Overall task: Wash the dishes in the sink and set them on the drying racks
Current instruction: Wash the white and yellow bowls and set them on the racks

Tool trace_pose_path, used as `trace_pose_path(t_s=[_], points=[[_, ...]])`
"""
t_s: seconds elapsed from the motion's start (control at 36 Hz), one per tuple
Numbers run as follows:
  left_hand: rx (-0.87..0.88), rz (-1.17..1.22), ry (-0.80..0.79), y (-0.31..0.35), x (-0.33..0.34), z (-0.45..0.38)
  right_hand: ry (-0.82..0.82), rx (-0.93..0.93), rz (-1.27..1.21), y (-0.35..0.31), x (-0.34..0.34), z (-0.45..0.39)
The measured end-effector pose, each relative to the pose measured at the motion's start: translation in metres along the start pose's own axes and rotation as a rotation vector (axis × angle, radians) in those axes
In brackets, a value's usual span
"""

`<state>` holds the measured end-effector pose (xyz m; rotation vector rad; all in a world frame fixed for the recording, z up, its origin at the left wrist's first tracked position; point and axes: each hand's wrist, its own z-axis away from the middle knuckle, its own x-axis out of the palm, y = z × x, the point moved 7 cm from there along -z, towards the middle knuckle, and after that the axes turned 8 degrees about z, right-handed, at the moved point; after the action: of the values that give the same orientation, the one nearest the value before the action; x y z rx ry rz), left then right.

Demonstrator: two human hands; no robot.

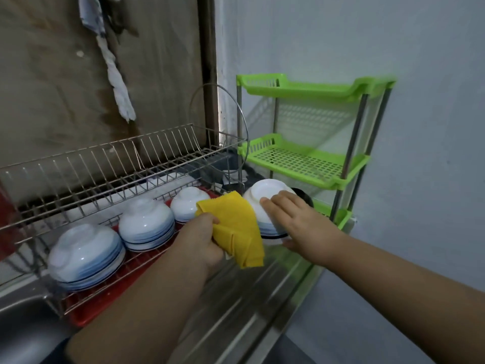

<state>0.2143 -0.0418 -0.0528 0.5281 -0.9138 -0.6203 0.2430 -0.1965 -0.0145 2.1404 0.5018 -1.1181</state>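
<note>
Upside-down, three bowls (146,224) sit in the wire rack (105,164); right of it, the right hand (301,222) grips a fourth bowl (265,203), the left hand (199,240) clutching a yellow cloth (236,227).

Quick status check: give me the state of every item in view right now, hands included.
left hand: gripping the yellow cloth.
right hand: fingers spread over the upturned bowl, holding it.
three bowls: upside down on the wire rack, lower tier.
wire rack upper tier: no dishes.
green shelf: top two tiers bare.
glass lid: upright at the rack's end.
</note>
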Motion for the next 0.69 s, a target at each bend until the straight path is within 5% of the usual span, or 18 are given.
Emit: trace_pose_path(t_s=[0.42,0.61,0.69], points=[[-0.015,-0.038,0.067,-0.004,0.046,-0.059,-0.047,0.139,0.038,0.038,0.070,-0.017],[-0.017,-0.115,0.099,-0.004,0.053,-0.084,-0.341,0.264,-0.025,0.044,0.087,-0.023],[-0.006,-0.137,0.114,0.000,0.056,-0.096,-0.323,0.369,-0.071,0.052,0.094,-0.025]])
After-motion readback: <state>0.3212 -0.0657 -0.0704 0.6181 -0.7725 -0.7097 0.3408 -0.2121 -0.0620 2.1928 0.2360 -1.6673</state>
